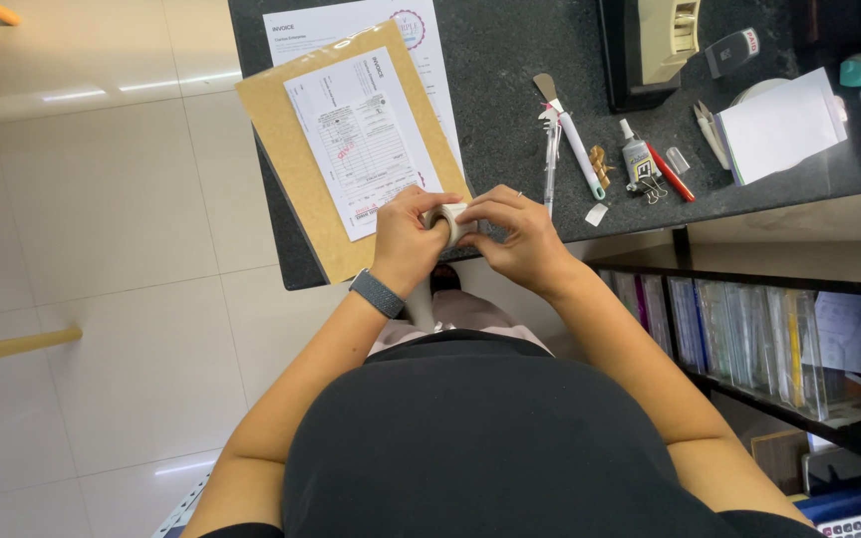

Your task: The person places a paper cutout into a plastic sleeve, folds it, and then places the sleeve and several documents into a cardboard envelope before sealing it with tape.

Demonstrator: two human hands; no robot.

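Both hands: my left hand and right hand meet at the counter's near edge, pinching one small white roll of tape between them.
Roll: it sits upright between my two sets of fingers, off the surface, apparently so that I can turn it and feel along its rim.
Left fingers: curled closed around the roll's left side, thumb on top.
Right fingers: bent in tight, fingertips pressed on the roll's outer face; almost no gap shows.
Just beyond my left fingers: a flat brown paper envelope with a printed white sheet lying on it, overhanging the dark speckled stone counter.
Beyond my right fingers: a clear pen and a white-handled tool, near but apart.
Left wrist: a grey woven band.
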